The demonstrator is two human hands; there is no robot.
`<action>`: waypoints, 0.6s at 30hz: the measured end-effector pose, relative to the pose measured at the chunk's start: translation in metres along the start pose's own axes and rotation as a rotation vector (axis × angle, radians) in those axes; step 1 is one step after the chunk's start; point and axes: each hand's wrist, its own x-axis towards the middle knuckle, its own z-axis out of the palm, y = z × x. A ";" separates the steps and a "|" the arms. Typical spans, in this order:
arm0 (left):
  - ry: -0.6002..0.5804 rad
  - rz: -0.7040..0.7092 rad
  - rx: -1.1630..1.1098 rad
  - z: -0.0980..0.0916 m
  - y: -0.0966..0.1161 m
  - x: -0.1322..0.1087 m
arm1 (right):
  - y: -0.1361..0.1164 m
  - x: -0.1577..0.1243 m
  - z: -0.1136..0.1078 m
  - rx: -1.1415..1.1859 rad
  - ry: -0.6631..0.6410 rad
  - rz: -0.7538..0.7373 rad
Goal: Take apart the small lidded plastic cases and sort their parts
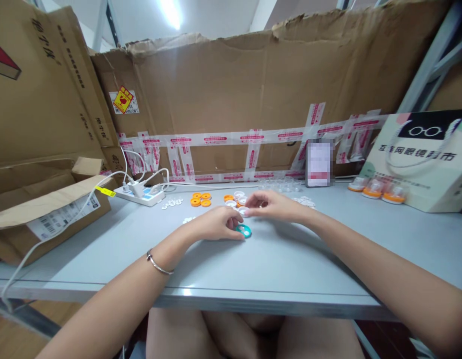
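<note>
Both my hands meet at the middle of a grey table [253,264]. My left hand [216,224] lies with fingers curled, its fingertips pinching a small teal ring [243,230] against the tabletop. My right hand [272,205] hovers just behind it, fingers bent in a pinch over a small white cap [243,211]; what it holds is too small to name. Orange rings [200,199] and white and orange caps [234,198] lie just beyond the hands.
A white power strip [139,193] with cables sits at the back left beside an open cardboard box [47,209]. Cardboard walls [253,99] close the back. Clear small parts [287,187], orange-based containers [376,190] and a paper bag [421,159] stand at the back right.
</note>
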 end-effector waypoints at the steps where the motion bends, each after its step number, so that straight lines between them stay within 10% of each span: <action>1: 0.007 0.007 -0.002 -0.002 0.000 0.000 | -0.001 -0.004 0.000 0.010 -0.096 0.003; 18: -0.056 0.211 0.053 0.000 -0.009 0.011 | 0.005 -0.005 0.025 0.092 -0.253 0.002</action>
